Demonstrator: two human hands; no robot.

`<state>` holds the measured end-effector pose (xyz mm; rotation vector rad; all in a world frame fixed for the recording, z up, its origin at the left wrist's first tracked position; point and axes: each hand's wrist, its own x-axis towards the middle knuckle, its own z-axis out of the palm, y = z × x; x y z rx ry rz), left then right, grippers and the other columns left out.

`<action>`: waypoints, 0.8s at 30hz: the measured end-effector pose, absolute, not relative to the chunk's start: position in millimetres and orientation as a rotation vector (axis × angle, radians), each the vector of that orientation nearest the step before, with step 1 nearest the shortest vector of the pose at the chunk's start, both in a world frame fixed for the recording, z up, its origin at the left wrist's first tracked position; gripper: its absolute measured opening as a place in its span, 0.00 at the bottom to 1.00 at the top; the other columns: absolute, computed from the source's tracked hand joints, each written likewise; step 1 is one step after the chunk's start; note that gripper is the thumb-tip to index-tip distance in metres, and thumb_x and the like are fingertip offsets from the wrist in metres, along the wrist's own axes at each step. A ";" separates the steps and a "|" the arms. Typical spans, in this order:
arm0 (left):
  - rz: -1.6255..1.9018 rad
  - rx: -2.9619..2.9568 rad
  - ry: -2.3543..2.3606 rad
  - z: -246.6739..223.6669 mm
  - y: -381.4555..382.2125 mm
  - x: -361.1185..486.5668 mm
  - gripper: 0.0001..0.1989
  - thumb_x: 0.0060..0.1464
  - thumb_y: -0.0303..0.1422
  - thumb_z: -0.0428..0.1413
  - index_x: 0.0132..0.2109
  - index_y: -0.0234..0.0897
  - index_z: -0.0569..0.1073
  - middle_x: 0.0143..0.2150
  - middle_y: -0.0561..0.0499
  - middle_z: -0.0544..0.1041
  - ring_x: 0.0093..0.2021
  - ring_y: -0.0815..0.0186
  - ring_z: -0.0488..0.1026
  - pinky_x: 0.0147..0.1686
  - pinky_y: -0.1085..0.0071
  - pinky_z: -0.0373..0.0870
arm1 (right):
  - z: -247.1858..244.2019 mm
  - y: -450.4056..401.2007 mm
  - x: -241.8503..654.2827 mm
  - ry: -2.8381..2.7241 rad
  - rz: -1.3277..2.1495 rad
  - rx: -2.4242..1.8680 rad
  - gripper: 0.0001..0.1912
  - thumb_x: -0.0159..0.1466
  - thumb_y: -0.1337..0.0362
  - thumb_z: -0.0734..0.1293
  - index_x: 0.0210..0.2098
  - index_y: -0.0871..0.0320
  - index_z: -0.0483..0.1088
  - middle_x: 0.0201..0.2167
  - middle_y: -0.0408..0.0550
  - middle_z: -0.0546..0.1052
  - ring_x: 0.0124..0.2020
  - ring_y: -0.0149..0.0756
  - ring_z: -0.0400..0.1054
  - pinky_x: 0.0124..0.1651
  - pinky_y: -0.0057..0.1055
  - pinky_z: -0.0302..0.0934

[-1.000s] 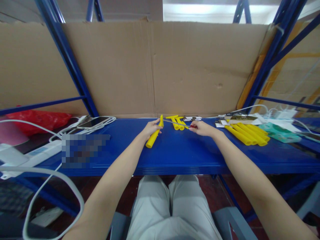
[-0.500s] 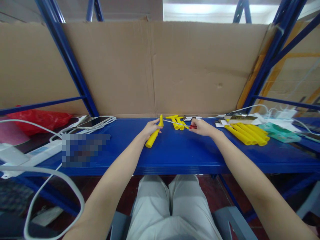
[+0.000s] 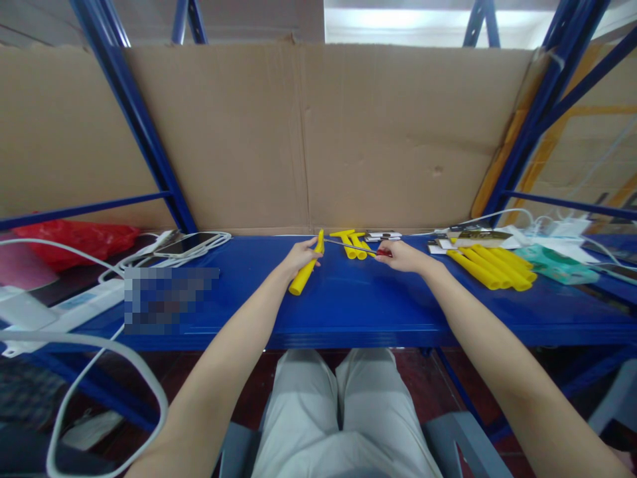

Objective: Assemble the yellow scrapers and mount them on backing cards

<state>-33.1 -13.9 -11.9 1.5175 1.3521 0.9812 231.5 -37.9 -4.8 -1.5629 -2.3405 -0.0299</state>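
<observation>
My left hand [image 3: 302,257] is closed round a yellow tube-like piece [image 3: 303,277], whose wide end tilts down toward me above the blue table. In my right hand [image 3: 399,256] is the red handle of a screwdriver [image 3: 384,252]. Its thin metal shaft points left, and the tip reaches the upper part of the yellow piece by my left fingers. Between my hands, farther back, lie several yellow T-shaped pieces [image 3: 350,245], close to the shaft.
Several yellow tubes [image 3: 490,267] lie at the right beside a green plastic packet [image 3: 555,264]. A phone [image 3: 192,244] with white cable, a power strip [image 3: 94,307] and a red bag [image 3: 79,240] are on the left. A cardboard sheet [image 3: 308,139] stands behind the table.
The screwdriver has turned slightly in my right hand. My left hand and the yellow piece stay almost in place.
</observation>
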 end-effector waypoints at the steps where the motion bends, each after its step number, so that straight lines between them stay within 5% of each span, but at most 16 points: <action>1: 0.977 1.528 1.351 -12.7 -13.0 -33.6 0.36 0.49 0.21 0.55 0.65 0.38 0.56 0.42 0.43 0.78 0.22 0.72 0.70 0.19 0.78 0.64 | -4.5 -38.4 231.3 -2.339 -0.028 -1.566 0.07 0.61 0.62 0.62 0.31 0.59 0.67 0.27 0.49 0.75 0.28 0.34 0.66 0.31 0.27 0.54; 24: 0.973 1.574 1.328 -15.5 -10.9 -35.1 0.36 0.49 0.22 0.56 0.65 0.38 0.57 0.41 0.45 0.78 0.24 0.72 0.71 0.20 0.78 0.65 | -5.4 -40.3 231.7 -2.291 0.176 -1.586 0.06 0.60 0.62 0.62 0.28 0.57 0.64 0.21 0.44 0.73 0.25 0.33 0.68 0.30 0.27 0.57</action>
